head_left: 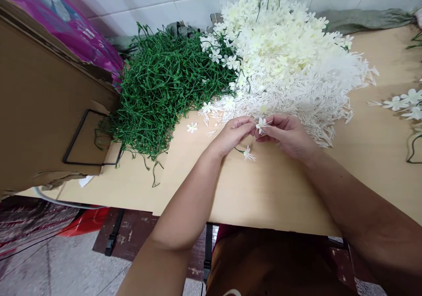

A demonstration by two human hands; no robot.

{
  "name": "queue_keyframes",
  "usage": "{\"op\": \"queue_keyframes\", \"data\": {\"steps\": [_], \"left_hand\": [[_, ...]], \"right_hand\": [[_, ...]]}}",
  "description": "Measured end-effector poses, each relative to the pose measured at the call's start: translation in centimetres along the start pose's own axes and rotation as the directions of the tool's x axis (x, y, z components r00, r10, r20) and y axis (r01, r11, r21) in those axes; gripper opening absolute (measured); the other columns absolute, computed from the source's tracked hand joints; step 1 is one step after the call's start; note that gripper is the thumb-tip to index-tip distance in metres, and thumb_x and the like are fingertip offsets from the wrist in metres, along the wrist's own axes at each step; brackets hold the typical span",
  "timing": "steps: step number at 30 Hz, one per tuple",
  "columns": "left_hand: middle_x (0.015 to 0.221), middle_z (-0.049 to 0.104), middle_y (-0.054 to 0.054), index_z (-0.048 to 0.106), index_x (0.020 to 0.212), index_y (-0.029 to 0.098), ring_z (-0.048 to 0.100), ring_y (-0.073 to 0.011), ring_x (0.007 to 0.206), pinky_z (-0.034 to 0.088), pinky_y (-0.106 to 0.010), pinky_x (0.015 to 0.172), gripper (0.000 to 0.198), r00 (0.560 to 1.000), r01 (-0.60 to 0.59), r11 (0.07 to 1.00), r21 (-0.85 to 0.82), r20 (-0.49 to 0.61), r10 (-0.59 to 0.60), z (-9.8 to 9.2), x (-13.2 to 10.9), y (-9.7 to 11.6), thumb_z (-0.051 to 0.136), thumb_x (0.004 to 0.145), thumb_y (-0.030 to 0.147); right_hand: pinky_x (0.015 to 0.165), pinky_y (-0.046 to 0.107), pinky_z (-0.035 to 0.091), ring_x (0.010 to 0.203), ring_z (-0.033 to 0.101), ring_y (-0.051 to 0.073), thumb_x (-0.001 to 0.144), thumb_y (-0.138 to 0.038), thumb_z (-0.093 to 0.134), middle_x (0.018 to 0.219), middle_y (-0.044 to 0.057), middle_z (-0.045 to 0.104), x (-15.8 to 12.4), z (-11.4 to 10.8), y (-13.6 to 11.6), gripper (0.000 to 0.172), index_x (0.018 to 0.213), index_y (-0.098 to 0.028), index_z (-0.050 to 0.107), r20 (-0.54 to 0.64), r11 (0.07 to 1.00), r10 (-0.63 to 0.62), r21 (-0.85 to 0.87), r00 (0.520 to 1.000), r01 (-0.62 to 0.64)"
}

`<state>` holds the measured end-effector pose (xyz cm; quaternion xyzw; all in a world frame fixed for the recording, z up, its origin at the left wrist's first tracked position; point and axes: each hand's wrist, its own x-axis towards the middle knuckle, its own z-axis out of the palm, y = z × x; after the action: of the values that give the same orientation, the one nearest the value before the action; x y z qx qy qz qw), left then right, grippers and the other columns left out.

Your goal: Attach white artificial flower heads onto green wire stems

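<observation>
My left hand [232, 134] and my right hand [286, 133] meet over the wooden table [263, 190], fingers pinched together. Between the fingertips sits a small white artificial flower [261, 124], held by my right hand. A thin green stem with another white flower [248, 154] hangs from my left hand's fingers. Just beyond the hands lies a big heap of white flowers and white spiky stamens [290, 63]. Left of it is a heap of green plastic stems [161, 85].
A cardboard box [42, 107] with a black wire frame [89, 137] stands at the left, with pink fabric [72, 23] behind it. Finished flower sprigs [407, 104] lie at the right edge. A loose flower [192, 127] rests on the table. A tiled wall [184, 1] backs the table.
</observation>
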<state>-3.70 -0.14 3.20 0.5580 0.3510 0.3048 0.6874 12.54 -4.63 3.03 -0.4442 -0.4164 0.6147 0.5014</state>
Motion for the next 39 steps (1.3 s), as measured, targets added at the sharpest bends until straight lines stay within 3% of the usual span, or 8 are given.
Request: {"op": "queue_keyframes", "data": {"steps": [6, 17, 22, 25, 30, 35, 39], "left_hand": [[0.057, 0.043, 0.003, 0.054, 0.06, 0.017, 0.042, -0.0097, 0.06, 0.034, -0.024, 0.057, 0.039, 0.998, -0.065, 0.998, 0.006, 0.028, 0.065, 0.1, 0.0, -0.3, 0.073, 0.073, 0.049], [0.065, 0.053, -0.001, 0.053, 0.061, 0.017, 0.05, -0.013, 0.069, 0.04, -0.027, 0.067, 0.047, 0.988, -0.115, 0.993, -0.006, 0.104, 0.115, 0.7, -0.1, -0.5, 0.069, 0.076, 0.059], [0.065, 0.049, 0.0, 0.05, 0.06, 0.018, 0.044, -0.0135, 0.068, 0.036, -0.028, 0.067, 0.055, 0.986, -0.15, 0.987, 0.053, 0.084, 0.146, 0.5, 0.1, -0.8, 0.069, 0.069, 0.069], [0.062, 0.043, 0.001, 0.049, 0.059, 0.019, 0.039, -0.0131, 0.065, 0.033, -0.028, 0.064, 0.057, 0.982, -0.174, 0.981, 0.082, 0.083, 0.167, 0.3, 0.1, -0.9, 0.068, 0.068, 0.072], [0.063, 0.044, 0.0, 0.05, 0.06, 0.019, 0.04, -0.0134, 0.066, 0.032, -0.028, 0.063, 0.055, 0.988, -0.141, 0.987, 0.07, 0.078, 0.136, 0.0, 0.2, -1.4, 0.068, 0.07, 0.069], [0.061, 0.045, 0.001, 0.051, 0.06, 0.017, 0.041, -0.011, 0.063, 0.036, -0.025, 0.062, 0.054, 0.987, -0.148, 0.989, 0.002, 0.057, 0.148, 0.3, 0.3, -1.4, 0.072, 0.069, 0.066], [0.057, 0.043, 0.003, 0.05, 0.059, 0.016, 0.038, -0.0077, 0.056, 0.035, -0.022, 0.057, 0.048, 0.997, -0.066, 0.993, -0.097, 0.031, 0.069, 0.9, 0.0, -0.6, 0.073, 0.076, 0.054]], "right_hand": [[0.065, 0.027, 0.056, 0.06, 0.064, 0.012, 0.05, -0.047, 0.092, 0.061, -0.001, 0.069, 0.1, 0.0, -0.1, 0.04, 0.06, -0.02, 0.065, -0.039, 1.0, 0.018, -0.011, 0.999, -0.018], [0.066, 0.033, 0.056, 0.055, 0.061, 0.014, 0.048, -0.05, 0.092, 0.05, -0.004, 0.059, 0.5, -0.8, -0.1, 0.042, 0.054, -0.022, 0.061, 0.021, 0.999, 0.041, -0.032, 0.999, -0.041], [0.051, 0.026, 0.042, 0.05, 0.05, 0.009, 0.047, -0.05, 0.093, 0.053, -0.003, 0.06, 0.6, -1.0, 0.3, 0.042, 0.054, -0.021, 0.063, -0.004, 0.997, 0.024, -0.078, 1.0, -0.024], [0.051, 0.026, 0.038, 0.05, 0.048, 0.009, 0.05, -0.051, 0.091, 0.053, -0.003, 0.059, 0.7, -1.0, 0.6, 0.042, 0.055, -0.021, 0.062, 0.0, 0.996, 0.007, -0.092, 1.0, -0.007], [0.054, 0.026, 0.038, 0.051, 0.048, 0.009, 0.047, -0.05, 0.092, 0.053, -0.004, 0.059, 0.8, -0.7, 0.8, 0.043, 0.054, -0.021, 0.062, -0.002, 0.998, 0.01, -0.056, 1.0, -0.01], [0.056, 0.025, 0.039, 0.052, 0.048, 0.008, 0.054, -0.038, 0.091, 0.053, -0.005, 0.057, 0.8, -0.3, 0.8, 0.036, 0.055, -0.02, 0.059, -0.035, 0.999, -0.006, -0.034, 0.999, 0.005], [0.052, 0.021, 0.037, 0.05, 0.048, 0.006, 0.049, -0.04, 0.092, 0.052, -0.006, 0.058, 0.9, -0.4, 0.6, 0.04, 0.056, -0.019, 0.059, -0.038, 0.999, 0.043, 0.035, 0.998, -0.042]]}}
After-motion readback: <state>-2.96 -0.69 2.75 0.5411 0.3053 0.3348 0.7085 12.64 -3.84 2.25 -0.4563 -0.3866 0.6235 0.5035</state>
